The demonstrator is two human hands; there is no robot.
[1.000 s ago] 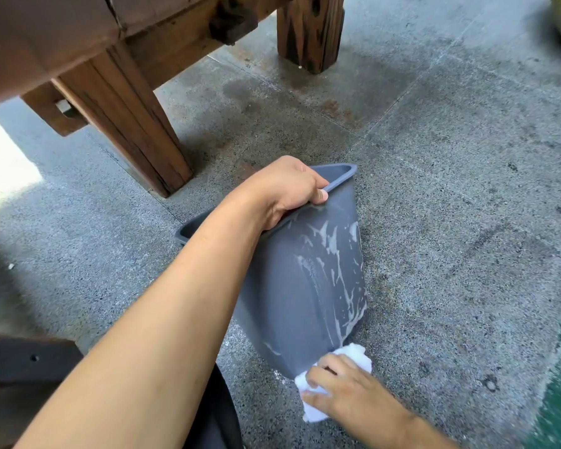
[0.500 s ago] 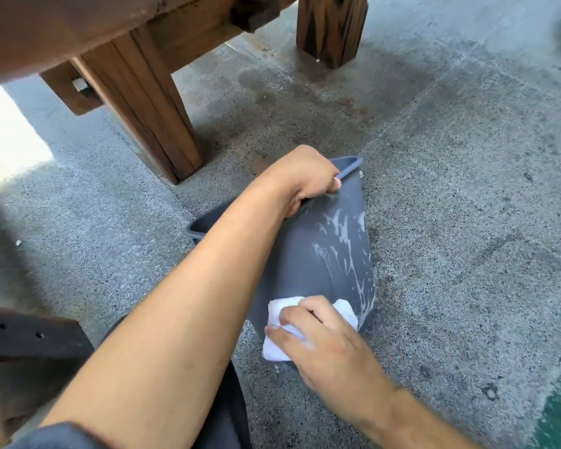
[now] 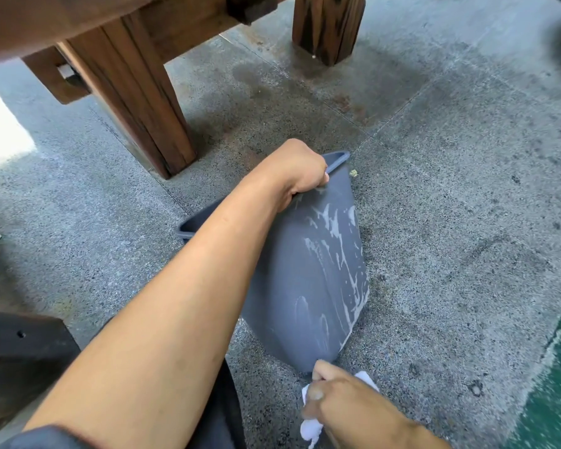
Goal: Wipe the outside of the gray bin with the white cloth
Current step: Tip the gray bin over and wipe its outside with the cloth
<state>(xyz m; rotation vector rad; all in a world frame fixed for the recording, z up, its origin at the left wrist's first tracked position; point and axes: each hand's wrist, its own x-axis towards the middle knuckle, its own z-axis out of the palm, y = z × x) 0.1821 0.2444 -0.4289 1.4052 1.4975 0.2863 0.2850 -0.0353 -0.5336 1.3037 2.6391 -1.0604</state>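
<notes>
Both hands busy: left hand (image 3: 300, 170) grips gray bin (image 3: 308, 286), right hand (image 3: 347, 403) clutches white cloth (image 3: 310, 427).

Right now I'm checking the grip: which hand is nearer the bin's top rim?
Left. The left hand grips the rim of the gray bin; the right hand holds the white cloth at the bin's bottom corner.

No readable text, no labels, no brands, no numbers, no signs
</notes>
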